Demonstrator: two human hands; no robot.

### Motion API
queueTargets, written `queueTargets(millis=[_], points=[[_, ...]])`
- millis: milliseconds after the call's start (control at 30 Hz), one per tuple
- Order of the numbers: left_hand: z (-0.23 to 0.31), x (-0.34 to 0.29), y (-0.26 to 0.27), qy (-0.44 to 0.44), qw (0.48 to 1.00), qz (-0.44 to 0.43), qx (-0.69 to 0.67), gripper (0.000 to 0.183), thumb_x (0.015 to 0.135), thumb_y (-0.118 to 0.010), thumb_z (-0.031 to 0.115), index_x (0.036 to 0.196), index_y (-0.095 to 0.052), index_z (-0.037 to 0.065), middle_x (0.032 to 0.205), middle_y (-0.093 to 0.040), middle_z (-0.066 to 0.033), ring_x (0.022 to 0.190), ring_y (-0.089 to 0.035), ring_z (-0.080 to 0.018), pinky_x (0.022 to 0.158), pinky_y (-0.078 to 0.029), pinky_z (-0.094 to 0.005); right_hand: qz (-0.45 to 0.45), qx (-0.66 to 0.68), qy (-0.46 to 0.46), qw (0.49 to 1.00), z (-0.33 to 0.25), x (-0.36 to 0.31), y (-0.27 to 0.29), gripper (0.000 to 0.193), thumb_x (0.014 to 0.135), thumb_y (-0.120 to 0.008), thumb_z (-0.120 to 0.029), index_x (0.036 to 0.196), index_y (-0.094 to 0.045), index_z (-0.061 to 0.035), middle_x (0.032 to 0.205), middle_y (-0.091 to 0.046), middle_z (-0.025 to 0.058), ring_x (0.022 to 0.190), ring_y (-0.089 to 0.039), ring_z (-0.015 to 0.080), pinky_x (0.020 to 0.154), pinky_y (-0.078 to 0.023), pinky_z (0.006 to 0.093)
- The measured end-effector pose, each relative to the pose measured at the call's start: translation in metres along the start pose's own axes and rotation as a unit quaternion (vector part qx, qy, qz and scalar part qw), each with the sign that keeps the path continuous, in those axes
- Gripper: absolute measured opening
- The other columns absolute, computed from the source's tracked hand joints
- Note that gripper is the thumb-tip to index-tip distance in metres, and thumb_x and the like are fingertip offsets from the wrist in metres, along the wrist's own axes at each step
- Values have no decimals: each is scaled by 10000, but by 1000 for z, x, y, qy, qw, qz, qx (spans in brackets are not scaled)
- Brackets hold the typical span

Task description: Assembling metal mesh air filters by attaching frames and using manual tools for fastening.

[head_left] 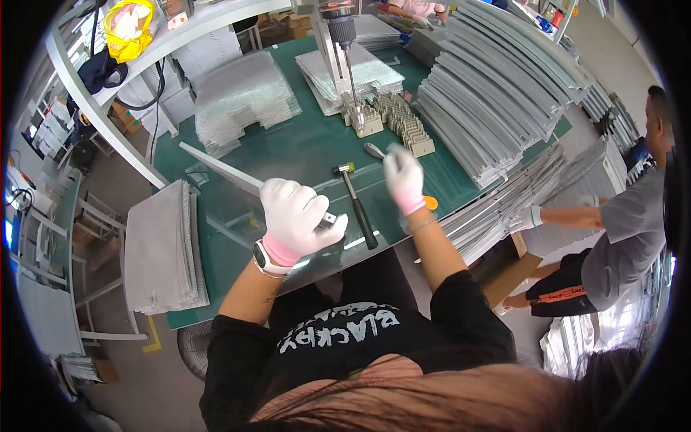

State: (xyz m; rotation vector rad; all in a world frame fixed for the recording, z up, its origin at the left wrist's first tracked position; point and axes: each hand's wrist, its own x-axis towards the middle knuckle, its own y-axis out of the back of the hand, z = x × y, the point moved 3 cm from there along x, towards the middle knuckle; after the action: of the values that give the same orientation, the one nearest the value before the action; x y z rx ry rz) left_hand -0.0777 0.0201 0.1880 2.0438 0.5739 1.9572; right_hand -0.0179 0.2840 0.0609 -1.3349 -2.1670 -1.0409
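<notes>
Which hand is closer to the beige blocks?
Right. The right hand is just on the near side of the beige blocks; the left hand is farther off, nearer the body and to their left, holding a strip.

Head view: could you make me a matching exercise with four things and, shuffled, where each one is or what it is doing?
1. Hammer
2. Left hand
3. Yellow bag
4. Right hand

A. On the shelf at upper left
B. Nearest the beige blocks
C. Lying on the green table
D. Gripping a long pale strip

Pairs: 1-C, 2-D, 3-A, 4-B.
</notes>
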Motion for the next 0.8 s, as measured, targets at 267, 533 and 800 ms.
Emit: queueTargets(millis=[267,533,800], points=[[-5,-2,-7,38,999,0,26,305,565,-779,285,698,-548,136,684,-464,-25,659,-475,-250,705,-360,-417,2,447,191,874,-239,186,28,465,957,-636,-170,1369,-489,-15,1009,-649,100,869,-619,142,749,-497,263],[-12,17,-36,62,998,15,-5,290,570,-792,255,676,-555,127,656,-469,-32,651,-474,-258,687,-374,-415,-347,502,88,787,-280,230,15,405,896,-597,-96,1296,-541,-63,881,-630,0,696,-541,62,608,-436,210],[-13,36,-44,111,993,-21,-31,149,678,-739,261,816,-746,206,697,-619,10,646,-581,-223,611,-392,-393,-266,750,-30,605,-265,208,40,177,996,-603,-237,1127,-607,-119,854,-663,46,701,-638,134,620,-551,274]])
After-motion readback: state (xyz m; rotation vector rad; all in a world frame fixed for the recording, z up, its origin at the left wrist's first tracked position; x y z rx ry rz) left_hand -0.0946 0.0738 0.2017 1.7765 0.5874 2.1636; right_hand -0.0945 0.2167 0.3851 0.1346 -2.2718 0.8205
